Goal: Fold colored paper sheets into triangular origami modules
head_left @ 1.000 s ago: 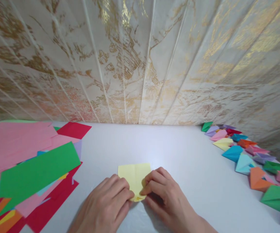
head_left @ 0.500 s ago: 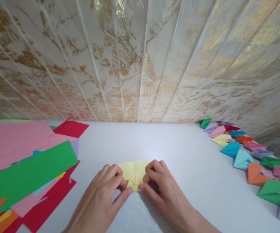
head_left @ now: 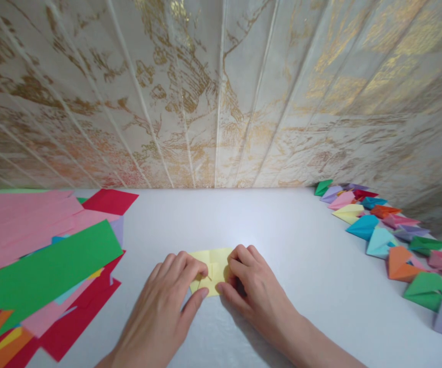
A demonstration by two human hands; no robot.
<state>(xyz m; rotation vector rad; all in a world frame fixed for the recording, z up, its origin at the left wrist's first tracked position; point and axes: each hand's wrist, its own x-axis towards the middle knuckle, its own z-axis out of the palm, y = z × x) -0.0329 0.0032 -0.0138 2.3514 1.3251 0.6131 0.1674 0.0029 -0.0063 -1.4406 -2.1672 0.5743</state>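
A small yellow sheet of paper (head_left: 215, 260) with crease lines and a folded lower part lies on the white table between my hands. Over its left side curls my left hand (head_left: 172, 294), the index finger bent onto the paper's face and the thumb at its lower edge. My right hand (head_left: 249, 281) grips the right side, thumb at the lower right corner and the other fingers curled in. The paper's two side edges are partly hidden under my fingers.
Coloured paper sheets are heaped at the left, with a green strip (head_left: 57, 263) and pink sheets (head_left: 21, 220) on top. Folded paper pieces, such as an orange one (head_left: 399, 263), stand in rows at the right. A gold-patterned curtain (head_left: 213, 102) hangs behind the table (head_left: 274, 220).
My left index finger has shifted right and inward over the paper's folded part. My right hand stays at the right side. The view has tilted slightly.
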